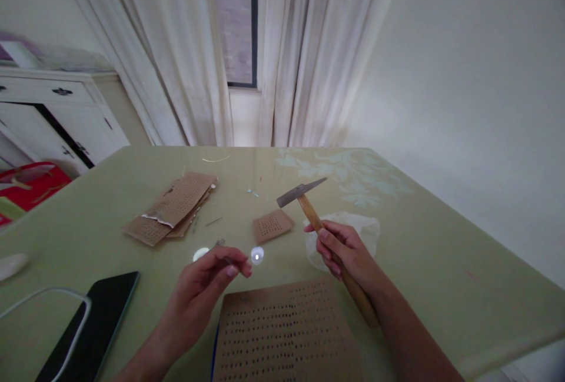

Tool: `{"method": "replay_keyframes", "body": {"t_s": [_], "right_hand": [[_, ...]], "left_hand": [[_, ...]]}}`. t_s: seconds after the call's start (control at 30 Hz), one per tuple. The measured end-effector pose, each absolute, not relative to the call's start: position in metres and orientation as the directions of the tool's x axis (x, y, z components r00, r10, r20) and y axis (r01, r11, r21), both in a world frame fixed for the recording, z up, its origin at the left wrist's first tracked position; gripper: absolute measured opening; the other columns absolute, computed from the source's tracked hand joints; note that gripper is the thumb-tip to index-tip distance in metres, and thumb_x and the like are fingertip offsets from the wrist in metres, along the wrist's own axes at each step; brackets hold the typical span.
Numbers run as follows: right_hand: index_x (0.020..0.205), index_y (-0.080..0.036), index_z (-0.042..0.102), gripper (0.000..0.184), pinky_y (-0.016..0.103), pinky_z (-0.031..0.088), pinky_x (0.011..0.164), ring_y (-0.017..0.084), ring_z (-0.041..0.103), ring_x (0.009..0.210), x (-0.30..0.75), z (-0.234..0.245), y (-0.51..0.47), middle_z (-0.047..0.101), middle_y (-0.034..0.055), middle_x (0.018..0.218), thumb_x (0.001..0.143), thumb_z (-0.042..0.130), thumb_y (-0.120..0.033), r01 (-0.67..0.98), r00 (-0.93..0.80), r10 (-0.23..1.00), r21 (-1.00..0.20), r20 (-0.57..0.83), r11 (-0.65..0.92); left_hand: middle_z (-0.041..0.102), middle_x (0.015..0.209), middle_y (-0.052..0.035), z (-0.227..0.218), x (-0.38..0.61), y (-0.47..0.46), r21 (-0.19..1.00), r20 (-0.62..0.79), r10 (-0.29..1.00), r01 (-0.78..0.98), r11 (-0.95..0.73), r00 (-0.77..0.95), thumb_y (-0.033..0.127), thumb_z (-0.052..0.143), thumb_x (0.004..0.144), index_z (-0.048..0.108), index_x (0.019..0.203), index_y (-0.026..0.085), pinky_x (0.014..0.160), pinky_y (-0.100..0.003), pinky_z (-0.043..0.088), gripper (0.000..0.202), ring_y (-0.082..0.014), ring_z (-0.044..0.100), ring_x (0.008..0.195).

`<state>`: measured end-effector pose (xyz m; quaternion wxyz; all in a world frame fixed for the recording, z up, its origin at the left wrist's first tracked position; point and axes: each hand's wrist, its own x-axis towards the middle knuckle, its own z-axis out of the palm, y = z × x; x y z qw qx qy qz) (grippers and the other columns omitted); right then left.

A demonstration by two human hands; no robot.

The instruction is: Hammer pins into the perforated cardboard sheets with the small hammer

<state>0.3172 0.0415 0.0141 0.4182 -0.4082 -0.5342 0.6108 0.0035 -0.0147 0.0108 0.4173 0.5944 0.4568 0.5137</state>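
My right hand grips the wooden handle of a hammer, whose metal head points left above the table. My left hand is closed in a pinch on a thin nail, held over the table. Right in front of me lies a large brown perforated board, its near part between my forearms. A small perforated square piece lies just beyond, between the two hands.
A pile of torn perforated cardboard pieces lies at the back left of the green table. A black phone with a white cable sits at the near left. A clear plastic bag lies behind my right hand. Curtains and a white cabinet stand beyond.
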Motion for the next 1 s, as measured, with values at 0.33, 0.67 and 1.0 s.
{"method": "replay_keyframes", "body": {"t_s": [0.33,0.67,1.0], "right_hand": [[0.121,-0.013,0.075,0.048,0.016,0.033,0.034,0.004,0.037,0.037,0.317,0.013,0.042,0.05,-0.0079,0.063,0.099,0.075,-0.055,-0.076,-0.306,0.951,-0.995,-0.04,-0.066],[0.121,-0.013,0.074,0.049,0.017,0.034,0.035,0.004,0.038,0.038,0.317,0.015,0.04,0.051,-0.0071,0.064,0.099,0.075,-0.057,-0.045,-0.31,0.95,-0.997,-0.041,-0.057],[0.121,-0.013,0.074,0.05,0.017,0.031,0.034,0.004,0.036,0.037,0.316,0.015,0.04,0.051,-0.0077,0.062,0.098,0.075,-0.057,-0.037,-0.317,0.947,-0.998,-0.043,-0.058]], "left_hand": [[0.081,0.078,-0.0019,-0.006,0.007,-0.019,0.973,0.117,0.988,0.186,-0.134,0.1,0.034,0.081,0.087,0.086,0.089,0.024,0.073,-0.025,0.062,0.011,-0.0188,0.076,0.075],[0.082,0.077,-0.0019,0.0,0.007,-0.02,0.942,0.106,0.976,0.294,-0.16,0.191,0.042,0.074,0.093,0.085,0.081,0.027,0.074,-0.026,0.06,0.023,-0.0194,0.074,0.073],[0.082,0.079,-0.002,0.002,0.006,-0.02,0.939,0.128,0.964,0.285,-0.193,0.232,0.041,0.073,0.095,0.086,0.081,0.027,0.075,-0.026,0.06,0.023,-0.0197,0.074,0.075]]}}
